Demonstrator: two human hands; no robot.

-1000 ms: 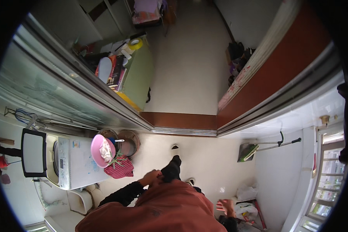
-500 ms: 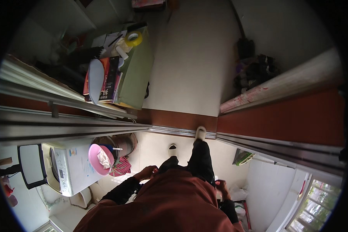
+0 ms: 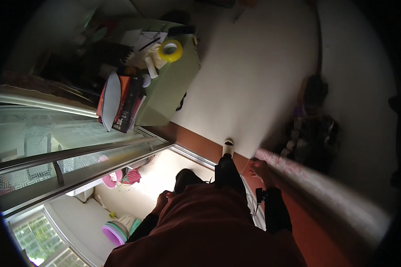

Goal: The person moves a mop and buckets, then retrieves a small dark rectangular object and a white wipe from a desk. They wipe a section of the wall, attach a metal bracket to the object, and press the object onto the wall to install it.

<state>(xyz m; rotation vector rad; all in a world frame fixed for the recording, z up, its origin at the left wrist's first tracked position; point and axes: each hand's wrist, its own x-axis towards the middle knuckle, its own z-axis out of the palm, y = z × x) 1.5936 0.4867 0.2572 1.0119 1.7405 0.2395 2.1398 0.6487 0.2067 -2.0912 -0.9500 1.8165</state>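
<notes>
Head view: right hand (image 3: 259, 172) released, loosely bent, near floral cloth (image 3: 307, 180); left hand (image 3: 161, 203) by dark trousers (image 3: 186, 179); its grip unclear.

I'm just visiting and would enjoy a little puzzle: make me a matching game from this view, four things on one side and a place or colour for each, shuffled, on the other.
Things:
1. Tape roll
2. Right hand
3. Slipper
4. Left hand

Places or colours:
A. Close beside the reddish top
B. Cream-coloured
C. On the green cabinet
D. Near the end of the pink-patterned cloth

Pairs: 1-C, 2-D, 3-B, 4-A
</notes>
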